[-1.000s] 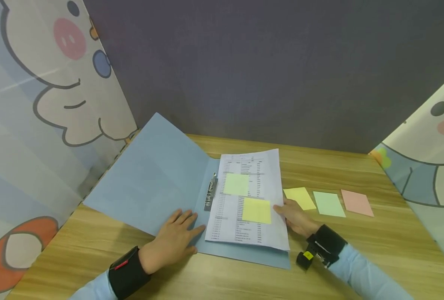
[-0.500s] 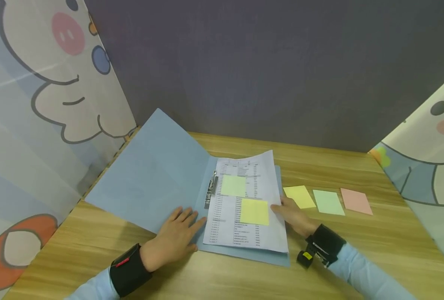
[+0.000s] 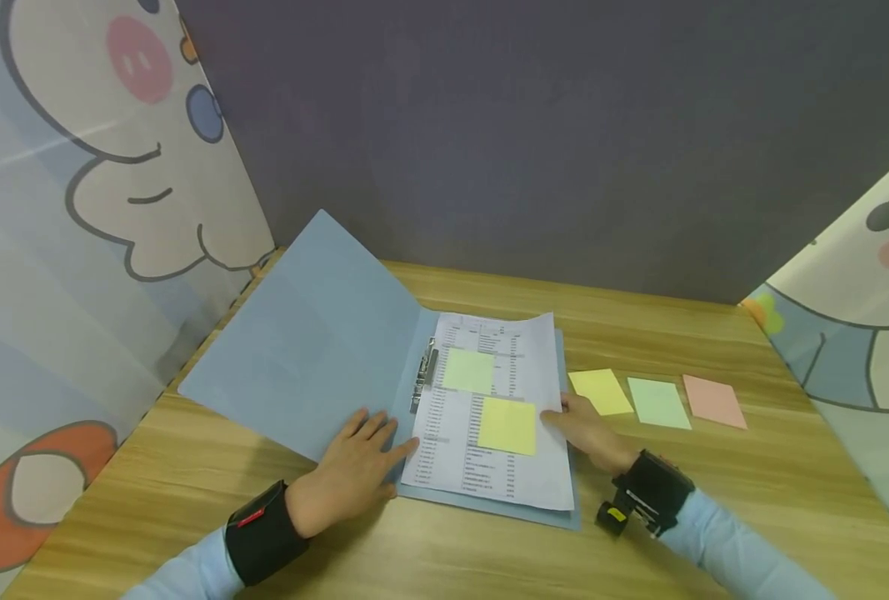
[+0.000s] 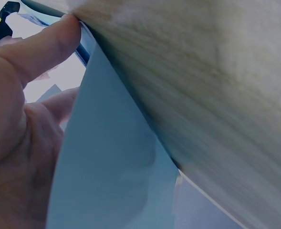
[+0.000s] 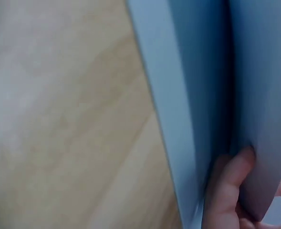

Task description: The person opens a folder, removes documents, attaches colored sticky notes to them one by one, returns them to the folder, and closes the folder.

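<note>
A light-blue folder (image 3: 302,333) lies with its left cover raised at a slant, a metal clip (image 3: 425,377) along its spine. Printed sheets (image 3: 444,462) sit on its right side, bearing a green sticky note (image 3: 469,370) and a yellow sticky note (image 3: 507,426). My right hand (image 3: 588,433) pinches the sheets' right edge, thumb on top; in the right wrist view, fingers (image 5: 226,191) reach under the paper (image 5: 264,86). My left hand (image 3: 350,467) rests on the folder's lower spine area with fingers extended. Its thumb (image 4: 45,50) touches the folder's edge in the left wrist view.
To the right on the wooden table (image 3: 781,475) lie a yellow note pad (image 3: 601,392), a green one (image 3: 658,403) and a pink one (image 3: 715,402). A dark panel (image 3: 489,142) stands behind the table, with cartoon-print sheets (image 3: 114,333) at the sides.
The sheets have shifted slightly left and come down flatter onto the folder, so its right edge shows. My right hand moved a little left with them; the left hand stays nearly in place.
</note>
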`<state>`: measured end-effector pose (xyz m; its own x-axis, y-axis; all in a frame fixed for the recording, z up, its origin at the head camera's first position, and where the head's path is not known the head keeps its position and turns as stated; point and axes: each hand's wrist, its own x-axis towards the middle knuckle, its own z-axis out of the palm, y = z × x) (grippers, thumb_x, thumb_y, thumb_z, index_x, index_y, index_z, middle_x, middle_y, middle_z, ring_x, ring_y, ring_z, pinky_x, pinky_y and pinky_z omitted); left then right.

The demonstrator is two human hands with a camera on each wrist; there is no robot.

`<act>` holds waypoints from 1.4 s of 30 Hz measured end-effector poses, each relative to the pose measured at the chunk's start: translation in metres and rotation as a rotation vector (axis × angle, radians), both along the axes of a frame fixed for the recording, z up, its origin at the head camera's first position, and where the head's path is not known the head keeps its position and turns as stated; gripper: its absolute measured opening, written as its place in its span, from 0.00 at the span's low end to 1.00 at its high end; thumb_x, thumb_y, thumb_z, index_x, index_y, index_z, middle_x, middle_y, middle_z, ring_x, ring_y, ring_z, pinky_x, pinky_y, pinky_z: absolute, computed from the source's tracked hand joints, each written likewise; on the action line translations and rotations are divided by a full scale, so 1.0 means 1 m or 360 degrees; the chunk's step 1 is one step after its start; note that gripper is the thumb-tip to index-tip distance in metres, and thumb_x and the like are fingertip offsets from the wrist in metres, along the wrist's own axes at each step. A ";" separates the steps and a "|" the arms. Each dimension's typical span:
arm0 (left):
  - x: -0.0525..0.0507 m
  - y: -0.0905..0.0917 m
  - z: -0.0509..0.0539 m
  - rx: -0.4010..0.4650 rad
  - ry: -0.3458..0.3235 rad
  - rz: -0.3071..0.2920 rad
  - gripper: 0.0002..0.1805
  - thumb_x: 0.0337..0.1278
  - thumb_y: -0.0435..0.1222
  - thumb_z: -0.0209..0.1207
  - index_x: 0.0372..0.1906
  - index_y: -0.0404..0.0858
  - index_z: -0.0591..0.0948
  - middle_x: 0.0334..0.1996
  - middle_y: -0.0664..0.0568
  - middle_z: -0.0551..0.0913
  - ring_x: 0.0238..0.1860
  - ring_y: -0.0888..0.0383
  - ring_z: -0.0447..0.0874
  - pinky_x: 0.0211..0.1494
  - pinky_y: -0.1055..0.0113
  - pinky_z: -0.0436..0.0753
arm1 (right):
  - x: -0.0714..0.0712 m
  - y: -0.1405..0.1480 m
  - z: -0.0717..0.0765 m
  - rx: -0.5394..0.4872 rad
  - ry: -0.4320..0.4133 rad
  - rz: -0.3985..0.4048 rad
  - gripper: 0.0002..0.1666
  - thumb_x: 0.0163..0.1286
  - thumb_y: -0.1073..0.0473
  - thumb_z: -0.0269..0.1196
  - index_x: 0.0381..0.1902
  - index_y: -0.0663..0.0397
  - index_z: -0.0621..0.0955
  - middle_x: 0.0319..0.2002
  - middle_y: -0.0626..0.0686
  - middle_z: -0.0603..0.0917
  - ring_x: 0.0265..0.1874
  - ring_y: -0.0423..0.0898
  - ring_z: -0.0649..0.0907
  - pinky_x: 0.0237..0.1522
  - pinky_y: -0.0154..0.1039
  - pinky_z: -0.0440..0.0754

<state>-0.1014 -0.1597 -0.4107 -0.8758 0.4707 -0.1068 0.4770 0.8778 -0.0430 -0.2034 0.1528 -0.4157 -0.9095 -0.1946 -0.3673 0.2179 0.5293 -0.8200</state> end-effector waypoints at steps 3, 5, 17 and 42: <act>0.000 0.000 0.000 -0.0021 0.0011 -0.0005 0.34 0.47 0.54 0.61 0.62 0.51 0.71 0.62 0.42 0.70 0.65 0.43 0.62 0.67 0.48 0.58 | -0.001 0.000 -0.002 0.0059 0.0004 -0.0006 0.26 0.65 0.63 0.53 0.59 0.70 0.66 0.46 0.63 0.78 0.37 0.46 0.81 0.36 0.38 0.79; 0.000 0.000 0.000 -0.0032 0.0017 -0.0010 0.34 0.48 0.54 0.61 0.62 0.51 0.71 0.62 0.42 0.70 0.65 0.43 0.62 0.67 0.48 0.58 | -0.002 0.000 -0.002 0.0062 -0.0002 -0.0012 0.28 0.64 0.63 0.54 0.60 0.69 0.65 0.47 0.63 0.78 0.37 0.46 0.81 0.36 0.38 0.80; 0.000 0.002 0.003 -0.0148 0.0009 -0.0014 0.32 0.51 0.55 0.58 0.63 0.55 0.69 0.63 0.43 0.68 0.66 0.44 0.60 0.67 0.48 0.57 | -0.005 0.002 -0.002 0.0097 0.0074 0.0090 0.34 0.61 0.66 0.57 0.63 0.70 0.59 0.52 0.67 0.75 0.41 0.49 0.82 0.41 0.41 0.81; 0.002 0.003 0.004 -0.0213 0.0028 -0.0035 0.32 0.51 0.56 0.57 0.63 0.56 0.69 0.63 0.44 0.68 0.66 0.45 0.60 0.67 0.49 0.58 | -0.019 -0.001 0.001 0.0877 0.0629 0.0421 0.29 0.52 0.65 0.64 0.53 0.73 0.74 0.54 0.70 0.68 0.50 0.64 0.69 0.48 0.54 0.73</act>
